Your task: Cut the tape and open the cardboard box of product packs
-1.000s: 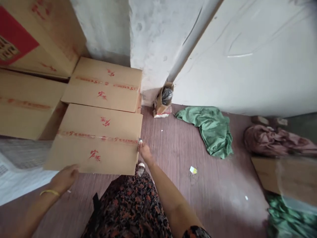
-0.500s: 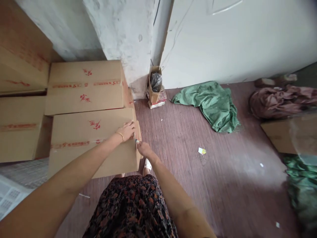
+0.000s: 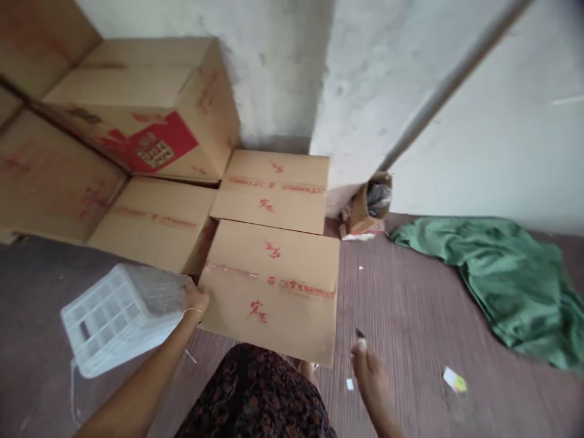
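My left hand [image 3: 195, 298] is at the left edge of the nearest cardboard box [image 3: 296, 328], against its side. The fingers are blurred, so their grip does not show. The box lies with its taped top up; red print and printed tape run across it. Off the box's right side, over the floor, my right hand [image 3: 370, 372] is closed around a small cutter-like tool [image 3: 361, 340] with a pale body and dark tip. Just left of my left hand stands a white plastic basket [image 3: 107, 319].
More cardboard boxes [image 3: 271, 164] stand behind and to the left, some stacked. A narrow open carton [image 3: 365, 207] with dark plastic inside is by the wall corner. Green cloth [image 3: 497, 274] lies on the floor at right. Scraps of paper [image 3: 454, 379] lie nearby.
My view has swung left. My left hand has gone from the box's right edge to its left edge. My right hand has drawn away from the box with the tool.
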Action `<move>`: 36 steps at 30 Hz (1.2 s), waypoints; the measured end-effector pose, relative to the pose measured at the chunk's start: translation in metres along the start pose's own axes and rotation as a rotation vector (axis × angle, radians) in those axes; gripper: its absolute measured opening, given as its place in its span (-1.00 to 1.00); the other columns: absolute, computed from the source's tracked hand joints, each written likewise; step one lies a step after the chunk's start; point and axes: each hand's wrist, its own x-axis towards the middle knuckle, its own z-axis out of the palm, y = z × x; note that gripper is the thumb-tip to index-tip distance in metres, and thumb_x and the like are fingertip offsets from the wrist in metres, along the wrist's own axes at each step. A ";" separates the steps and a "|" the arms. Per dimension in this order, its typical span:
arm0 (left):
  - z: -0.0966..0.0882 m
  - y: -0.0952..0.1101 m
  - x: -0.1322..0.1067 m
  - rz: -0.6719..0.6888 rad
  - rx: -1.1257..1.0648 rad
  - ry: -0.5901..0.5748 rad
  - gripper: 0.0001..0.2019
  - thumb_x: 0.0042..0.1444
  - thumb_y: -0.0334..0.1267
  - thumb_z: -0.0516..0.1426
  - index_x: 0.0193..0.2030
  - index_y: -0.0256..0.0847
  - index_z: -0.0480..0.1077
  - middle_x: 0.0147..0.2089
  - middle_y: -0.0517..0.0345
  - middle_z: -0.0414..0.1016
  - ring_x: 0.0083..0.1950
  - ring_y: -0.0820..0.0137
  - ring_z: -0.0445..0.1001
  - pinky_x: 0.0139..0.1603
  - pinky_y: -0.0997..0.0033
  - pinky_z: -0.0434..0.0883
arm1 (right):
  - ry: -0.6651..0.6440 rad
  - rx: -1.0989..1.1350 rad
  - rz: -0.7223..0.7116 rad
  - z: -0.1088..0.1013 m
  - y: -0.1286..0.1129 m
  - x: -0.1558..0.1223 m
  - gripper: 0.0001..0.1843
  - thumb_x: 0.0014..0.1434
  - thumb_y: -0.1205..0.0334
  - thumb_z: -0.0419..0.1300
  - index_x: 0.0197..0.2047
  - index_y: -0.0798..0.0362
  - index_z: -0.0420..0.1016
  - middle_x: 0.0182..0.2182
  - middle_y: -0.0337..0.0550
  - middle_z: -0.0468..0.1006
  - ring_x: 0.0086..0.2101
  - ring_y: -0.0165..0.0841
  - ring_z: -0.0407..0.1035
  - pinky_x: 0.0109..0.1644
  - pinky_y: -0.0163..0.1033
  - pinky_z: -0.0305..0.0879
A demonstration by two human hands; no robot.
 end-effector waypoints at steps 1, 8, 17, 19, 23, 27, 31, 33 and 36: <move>0.004 -0.020 0.003 -0.049 -0.024 -0.034 -0.54 0.20 -0.33 -0.06 0.19 -0.52 0.30 0.09 -0.42 0.44 0.13 -0.04 0.45 0.09 0.00 0.42 | -0.056 -0.024 -0.101 0.010 -0.026 0.001 -0.17 0.20 -0.36 -0.41 -0.25 0.05 0.49 -0.33 0.13 0.60 -0.28 -0.08 0.53 -0.21 -0.11 0.40; 0.039 -0.041 -0.018 -0.192 -0.205 -0.135 -0.49 0.21 -0.26 -0.06 0.26 -0.47 0.22 0.21 -0.41 0.33 0.17 -0.03 0.39 0.09 0.10 0.37 | -0.398 -0.943 -0.850 0.093 -0.280 0.004 -0.58 0.43 0.14 -0.21 0.00 -0.02 0.45 -0.12 0.01 0.62 -0.11 -0.24 0.53 -0.11 -0.25 0.37; 0.022 -0.060 -0.007 -0.303 -0.414 -0.270 -0.61 0.14 -0.30 -0.01 0.08 -0.34 0.38 0.12 -0.23 0.35 0.20 -0.01 0.26 0.09 0.02 0.33 | -0.476 -1.533 -1.284 0.225 -0.432 0.006 -0.67 0.32 0.38 -0.01 0.00 0.13 0.54 -0.08 0.14 0.60 -0.04 -0.15 0.50 -0.02 -0.14 0.34; 0.023 -0.064 0.002 -0.334 -0.453 -0.294 -0.67 0.13 -0.33 -0.01 -0.01 -0.32 0.41 0.08 -0.21 0.39 0.17 0.01 0.30 0.07 0.03 0.34 | -0.526 -1.600 -1.368 0.246 -0.439 0.007 -0.71 0.30 0.38 0.04 -0.05 0.13 0.57 -0.12 0.15 0.61 -0.03 -0.13 0.49 0.04 -0.09 0.30; 0.030 -0.061 0.007 -0.359 -0.481 -0.275 -0.73 0.13 -0.38 -0.02 -0.09 -0.29 0.41 0.04 -0.17 0.43 0.16 0.03 0.31 0.02 0.07 0.34 | -0.664 -1.694 -1.527 0.272 -0.442 0.009 -0.77 0.26 0.35 0.14 -0.10 0.07 0.61 -0.13 0.07 0.63 0.00 -0.13 0.47 0.11 -0.05 0.21; 0.034 -0.050 0.003 -0.417 -0.469 -0.234 -0.73 0.13 -0.41 -0.03 -0.08 -0.28 0.40 0.03 -0.18 0.42 0.15 0.03 0.30 -0.03 0.10 0.34 | -0.746 -1.739 -1.622 0.283 -0.438 0.018 -0.75 0.28 0.32 0.13 -0.08 0.04 0.61 -0.10 0.06 0.63 0.00 -0.13 0.47 0.07 -0.06 0.22; 0.038 -0.046 0.005 -0.454 -0.459 -0.220 -0.74 0.12 -0.43 -0.03 -0.11 -0.27 0.40 0.01 -0.15 0.42 0.12 0.04 0.32 -0.08 0.14 0.31 | -0.789 -1.767 -1.683 0.286 -0.442 0.027 -0.71 0.32 0.25 0.08 -0.02 0.02 0.59 -0.05 0.04 0.61 0.03 -0.12 0.45 0.02 -0.10 0.26; 0.039 -0.048 0.006 -0.446 -0.459 -0.222 -0.74 0.10 -0.45 -0.04 -0.14 -0.25 0.40 -0.02 -0.12 0.43 0.07 0.07 0.34 -0.11 0.18 0.30 | -0.785 -1.805 -1.682 0.283 -0.448 0.032 -0.71 0.32 0.25 0.08 -0.04 0.05 0.61 -0.05 0.07 0.61 0.03 -0.10 0.45 0.00 -0.10 0.27; 0.041 -0.054 0.008 -0.408 -0.469 -0.220 -0.76 0.09 -0.49 -0.05 -0.21 -0.23 0.40 -0.07 -0.09 0.45 0.00 0.14 0.38 -0.14 0.23 0.28 | -0.739 -1.872 -1.641 0.277 -0.459 0.039 -0.71 0.29 0.34 0.08 -0.06 0.09 0.62 -0.06 0.12 0.61 0.01 -0.07 0.46 0.01 -0.05 0.28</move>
